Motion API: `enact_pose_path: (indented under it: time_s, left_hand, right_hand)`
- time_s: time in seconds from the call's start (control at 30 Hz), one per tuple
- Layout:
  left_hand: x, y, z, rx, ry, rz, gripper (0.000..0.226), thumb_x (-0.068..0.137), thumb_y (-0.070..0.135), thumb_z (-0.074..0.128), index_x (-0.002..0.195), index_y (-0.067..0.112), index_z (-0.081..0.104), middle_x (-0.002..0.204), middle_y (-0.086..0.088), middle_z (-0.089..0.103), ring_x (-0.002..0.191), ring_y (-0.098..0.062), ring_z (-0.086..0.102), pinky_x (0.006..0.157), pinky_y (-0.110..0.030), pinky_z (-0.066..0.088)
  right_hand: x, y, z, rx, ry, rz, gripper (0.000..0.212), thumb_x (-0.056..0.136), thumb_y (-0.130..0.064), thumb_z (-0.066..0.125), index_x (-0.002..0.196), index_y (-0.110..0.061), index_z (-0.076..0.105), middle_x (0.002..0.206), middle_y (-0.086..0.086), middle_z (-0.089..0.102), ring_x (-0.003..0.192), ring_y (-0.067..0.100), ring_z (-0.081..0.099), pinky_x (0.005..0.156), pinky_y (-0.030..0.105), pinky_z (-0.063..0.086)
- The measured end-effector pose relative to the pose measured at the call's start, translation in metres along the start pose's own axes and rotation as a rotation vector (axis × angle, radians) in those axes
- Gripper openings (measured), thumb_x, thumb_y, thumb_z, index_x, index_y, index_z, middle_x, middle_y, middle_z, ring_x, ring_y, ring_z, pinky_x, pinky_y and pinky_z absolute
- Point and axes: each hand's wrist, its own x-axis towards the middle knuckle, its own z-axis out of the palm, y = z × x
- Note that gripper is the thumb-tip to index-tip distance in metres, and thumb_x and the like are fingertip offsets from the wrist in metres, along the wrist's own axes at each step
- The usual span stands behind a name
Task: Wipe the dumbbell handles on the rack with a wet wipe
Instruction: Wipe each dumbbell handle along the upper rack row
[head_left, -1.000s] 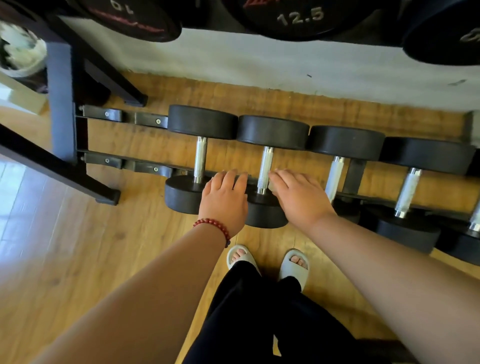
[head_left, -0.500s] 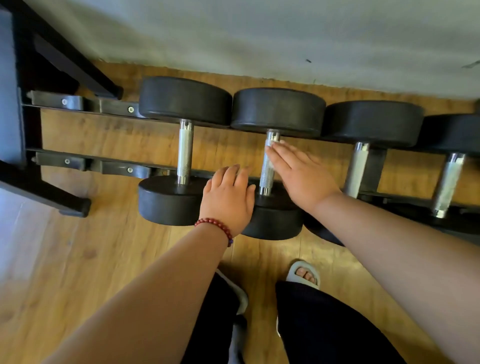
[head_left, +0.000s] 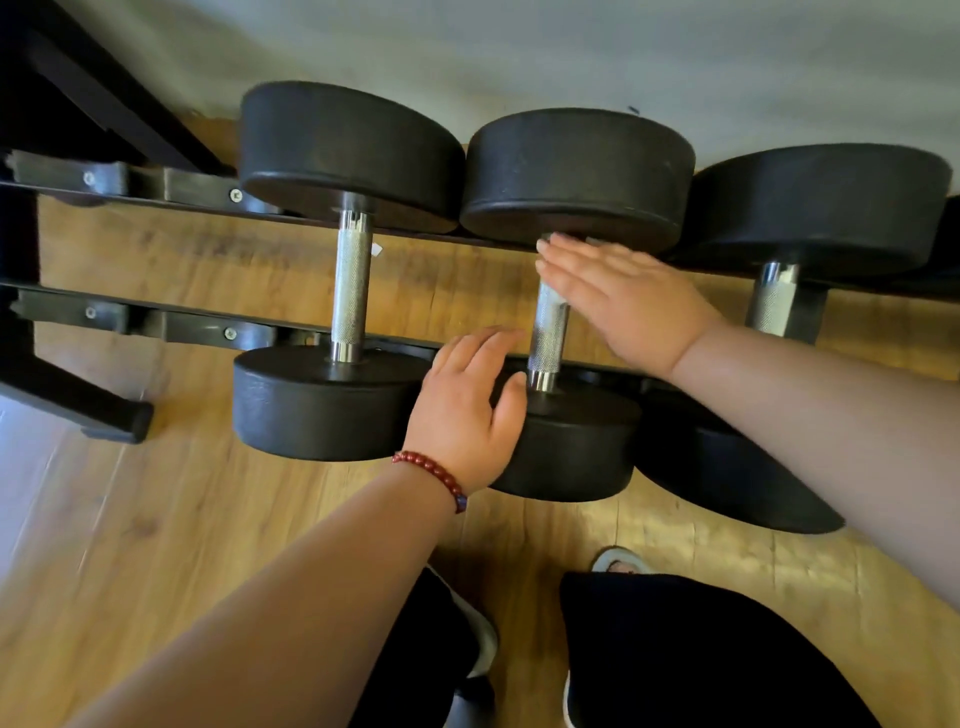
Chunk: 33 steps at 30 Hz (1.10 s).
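From the head camera, looking down, three dumbbells lie side by side across the two rails of a low black rack (head_left: 197, 327), over a wooden floor (head_left: 156, 519) and close to a pale wall (head_left: 519, 47).

The middle dumbbell (head_left: 576, 176) has both hands at it. The right hand (head_left: 631, 306) lies flat and open across the far end of the middle handle (head_left: 548, 332), palm down, fingers (head_left: 566, 260) straight and together, their tips pointing left and reaching the inner face of the far weight. It is not curled around the bar. Whether a wipe is pressed under the palm cannot be told; none shows around its edges.

The left hand (head_left: 467, 410) rests on the near weight of the same dumbbell, just left of the handle's near end, where this weight touches the near weight of the left dumbbell (head_left: 332, 405). Its fingers are loosely spread and slightly bent, the thumb beside the bar's shiny collar, and it grips nothing. A red bead bracelet (head_left: 431, 475) circles that wrist.

The left handle (head_left: 352, 291) is bare and untouched, well clear of both hands. The right handle (head_left: 771, 306) shows beyond the right forearm, also untouched.

At the bottom edge are dark trousers (head_left: 701, 660) and the toe of a pale slipper (head_left: 618, 561).
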Motion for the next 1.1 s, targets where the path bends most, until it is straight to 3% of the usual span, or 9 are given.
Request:
enact_pose_path:
  time_s: [0.13, 0.2, 0.33, 0.5, 0.63, 0.77, 0.93, 1.0, 1.1]
  left_hand:
    - [-0.001, -0.002, 0.002, -0.064, 0.008, -0.035, 0.052, 0.091, 0.035, 0.036, 0.141, 0.022, 0.045, 0.141, 0.007, 0.046, 0.134, -0.006, 0.032, 0.108, -0.024, 0.027]
    - [-0.002, -0.001, 0.002, -0.077, 0.01, -0.044, 0.053, 0.09, 0.034, 0.036, 0.141, 0.023, 0.045, 0.142, 0.008, 0.045, 0.134, -0.006, 0.032, 0.108, -0.023, 0.027]
    - [-0.003, -0.002, 0.001, -0.078, 0.002, -0.06, 0.054, 0.09, 0.035, 0.035, 0.142, 0.024, 0.044, 0.144, 0.008, 0.043, 0.135, -0.006, 0.03, 0.107, -0.022, 0.025]
    - [-0.003, -0.001, 0.001, -0.087, 0.018, -0.057, 0.044, 0.097, 0.02, 0.044, 0.142, 0.023, 0.044, 0.142, 0.008, 0.043, 0.134, -0.005, 0.03, 0.106, -0.02, 0.024]
    - [-0.003, 0.0, 0.001, -0.062, 0.028, -0.064, 0.045, 0.098, 0.02, 0.044, 0.143, 0.021, 0.042, 0.144, 0.006, 0.042, 0.135, -0.006, 0.029, 0.104, -0.019, 0.023]
    - [-0.004, 0.002, 0.001, -0.055, 0.025, -0.064, 0.045, 0.098, 0.019, 0.044, 0.143, 0.021, 0.042, 0.145, 0.006, 0.041, 0.135, -0.005, 0.028, 0.104, -0.017, 0.022]
    - [-0.005, 0.003, 0.001, -0.046, 0.035, -0.068, 0.045, 0.098, 0.019, 0.043, 0.144, 0.02, 0.042, 0.146, 0.004, 0.04, 0.136, -0.007, 0.028, 0.105, -0.018, 0.021]
    - [-0.004, 0.004, 0.001, -0.04, 0.036, -0.07, 0.046, 0.098, 0.02, 0.043, 0.144, 0.019, 0.041, 0.147, 0.003, 0.039, 0.138, -0.009, 0.027, 0.108, -0.02, 0.021]
    - [-0.005, 0.004, 0.0, -0.044, 0.037, -0.074, 0.046, 0.098, 0.02, 0.043, 0.145, 0.019, 0.04, 0.147, 0.003, 0.037, 0.139, -0.01, 0.027, 0.11, -0.022, 0.021]
  right_hand:
    - [-0.015, -0.015, 0.015, -0.032, -0.069, -0.077, 0.055, 0.094, -0.012, 0.042, 0.149, -0.013, 0.034, 0.156, 0.008, 0.031, 0.144, 0.024, 0.025, 0.113, 0.038, 0.014]
    - [-0.017, -0.016, 0.009, -0.061, -0.081, -0.196, 0.052, 0.093, -0.02, 0.035, 0.145, -0.014, 0.043, 0.151, 0.009, 0.041, 0.138, 0.029, 0.039, 0.11, 0.041, 0.02]
    - [-0.004, 0.002, 0.006, -0.092, 0.056, -0.027, 0.063, 0.08, 0.008, 0.061, 0.141, -0.005, 0.046, 0.147, 0.015, 0.044, 0.136, 0.03, 0.042, 0.112, 0.043, 0.023]
    - [-0.013, -0.009, 0.011, -0.093, -0.001, -0.333, 0.063, 0.071, -0.004, 0.078, 0.131, -0.011, 0.059, 0.138, 0.01, 0.056, 0.127, 0.026, 0.052, 0.106, 0.043, 0.027]
    - [-0.003, -0.001, 0.01, -0.07, 0.094, -0.024, 0.066, 0.078, 0.009, 0.065, 0.14, -0.006, 0.047, 0.147, 0.014, 0.045, 0.137, 0.029, 0.04, 0.112, 0.044, 0.022]
    - [-0.01, -0.008, 0.012, -0.073, -0.024, -0.36, 0.061, 0.073, -0.001, 0.076, 0.131, -0.011, 0.059, 0.14, 0.014, 0.053, 0.13, 0.031, 0.049, 0.106, 0.046, 0.025]
    - [-0.001, 0.004, 0.01, -0.076, 0.108, -0.081, 0.057, 0.084, 0.007, 0.058, 0.139, -0.007, 0.049, 0.147, 0.015, 0.045, 0.137, 0.031, 0.04, 0.111, 0.044, 0.022]
    - [-0.012, -0.014, 0.015, -0.096, -0.011, -0.244, 0.053, 0.087, -0.007, 0.05, 0.14, -0.01, 0.049, 0.148, 0.012, 0.044, 0.138, 0.031, 0.039, 0.111, 0.043, 0.023]
    - [-0.009, -0.005, 0.011, -0.091, -0.043, -0.415, 0.052, 0.077, -0.001, 0.069, 0.128, -0.008, 0.061, 0.137, 0.013, 0.056, 0.128, 0.031, 0.051, 0.106, 0.046, 0.034]
